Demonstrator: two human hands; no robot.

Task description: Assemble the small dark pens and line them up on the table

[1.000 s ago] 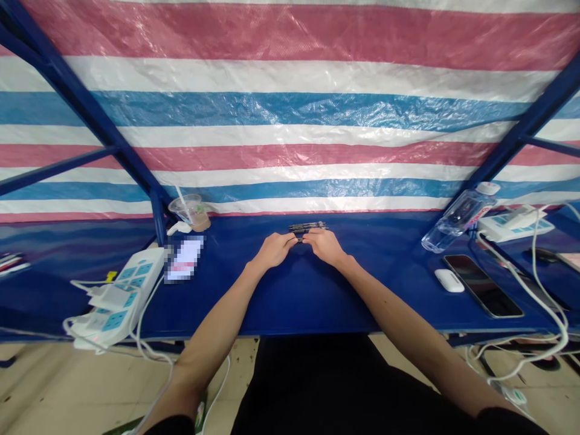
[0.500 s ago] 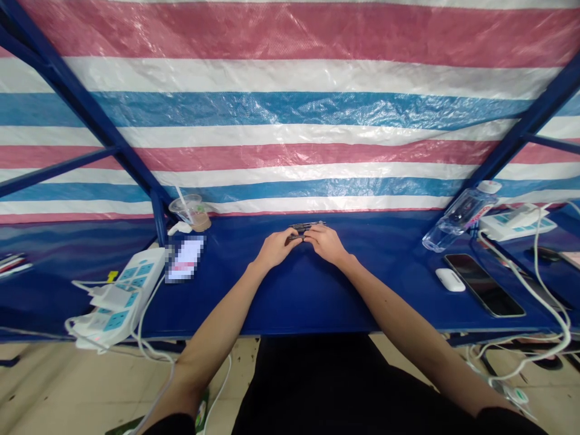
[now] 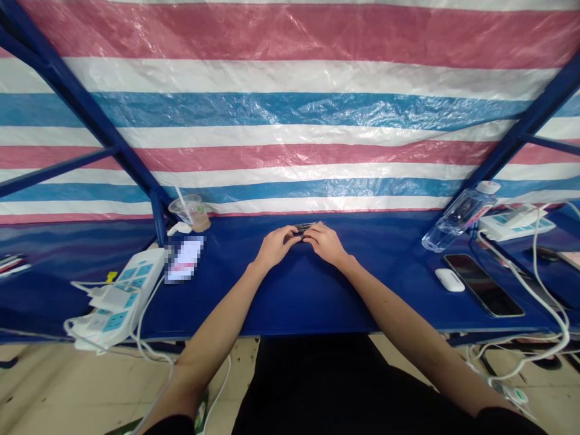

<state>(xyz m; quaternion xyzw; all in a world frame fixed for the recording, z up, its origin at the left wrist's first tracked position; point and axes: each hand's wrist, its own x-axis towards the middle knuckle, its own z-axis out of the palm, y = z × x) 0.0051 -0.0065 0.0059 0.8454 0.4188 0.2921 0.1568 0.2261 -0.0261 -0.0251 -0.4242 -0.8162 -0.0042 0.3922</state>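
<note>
Several thin, dark, pen-like sticks (image 3: 304,228) lie side by side across the space between my hands, near the back of the blue table (image 3: 312,296). My left hand (image 3: 275,248) has its fingers curled round their left end, with the thumb on the near side. At the right end, my right hand (image 3: 327,244) grips the same bundle between bent fingers and thumb. Both hands are low over the tabletop, fingertips close together. My fingers hide much of the sticks, and their exact kind is too small to make out.
To the left are a plastic cup with a straw (image 3: 193,214), a lit phone (image 3: 185,260) and a white power strip (image 3: 124,302). On the right stand a water bottle (image 3: 460,217), a white earphone case (image 3: 449,280), a dark phone (image 3: 484,285) and another power strip (image 3: 516,223).
The fingers of both hands have shifted slightly around the sticks. A dark piece that showed between the thumbs is now mostly covered, and the sticks show less. The arms stay in place.
</note>
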